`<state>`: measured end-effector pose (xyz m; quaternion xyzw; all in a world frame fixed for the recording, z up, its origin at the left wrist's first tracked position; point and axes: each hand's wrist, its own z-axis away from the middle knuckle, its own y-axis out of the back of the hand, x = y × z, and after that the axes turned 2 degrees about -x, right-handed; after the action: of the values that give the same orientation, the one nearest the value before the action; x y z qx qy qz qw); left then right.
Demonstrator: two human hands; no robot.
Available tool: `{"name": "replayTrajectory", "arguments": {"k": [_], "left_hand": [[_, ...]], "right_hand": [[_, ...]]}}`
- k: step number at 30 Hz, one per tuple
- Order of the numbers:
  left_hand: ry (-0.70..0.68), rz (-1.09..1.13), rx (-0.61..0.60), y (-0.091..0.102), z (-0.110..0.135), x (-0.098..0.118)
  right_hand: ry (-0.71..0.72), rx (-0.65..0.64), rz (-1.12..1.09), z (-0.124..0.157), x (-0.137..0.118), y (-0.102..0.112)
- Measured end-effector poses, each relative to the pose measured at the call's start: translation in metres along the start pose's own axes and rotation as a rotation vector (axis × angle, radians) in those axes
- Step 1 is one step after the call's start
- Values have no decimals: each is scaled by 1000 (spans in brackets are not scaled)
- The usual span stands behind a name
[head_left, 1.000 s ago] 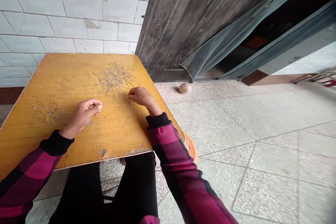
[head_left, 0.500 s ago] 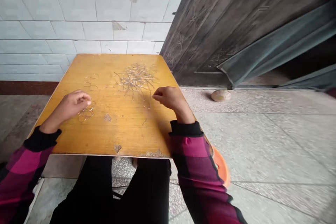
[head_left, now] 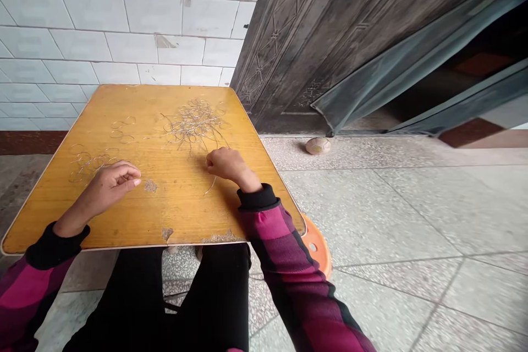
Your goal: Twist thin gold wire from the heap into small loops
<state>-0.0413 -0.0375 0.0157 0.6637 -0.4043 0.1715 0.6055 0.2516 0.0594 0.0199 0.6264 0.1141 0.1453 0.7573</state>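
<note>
My left hand (head_left: 111, 189) hovers low over the table's left side, fingers loosely bent and thumb apart from them, with nothing visible in it. Just behind it lie several thin wire loops (head_left: 84, 162), partly covered by the fingers. On the right, my right hand (head_left: 229, 166) is closed, knuckles up, over a thin piece of wire (head_left: 210, 186) whose lower end shows below the fingers. Its fingertips are mostly hidden. A tangled heap of thin bent wires (head_left: 196, 121) lies just beyond this hand. A few separate bent wires (head_left: 124, 129) are left of the heap.
The yellow wooden table (head_left: 185, 214) has chipped patches and stands against a white tiled wall (head_left: 119, 41). An orange stool (head_left: 317, 247) is beside its right edge. A roundish stone-like object (head_left: 318, 146) lies on the floor near a dark carved door (head_left: 284, 38) and a grey-green curtain (head_left: 371, 88).
The view has swung to the right. My right hand has come down and left onto the loose wire. My left hand has moved nearer to me, off the left wire loops.
</note>
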Motion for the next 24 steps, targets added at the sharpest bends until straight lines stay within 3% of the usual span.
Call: {"name": "replayTrajectory", "arguments": {"k": [10,17,24], "left_hand": [[37,-9,30,5,12,-4],[7,-42,68,16,16,-11],[88,-350,147,65,26,-19]], "right_hand": [[153,40,-102,5,-15,-2],[146,467,-360,1,6,-3],[120,669,-429,-3,10,-9]]}}
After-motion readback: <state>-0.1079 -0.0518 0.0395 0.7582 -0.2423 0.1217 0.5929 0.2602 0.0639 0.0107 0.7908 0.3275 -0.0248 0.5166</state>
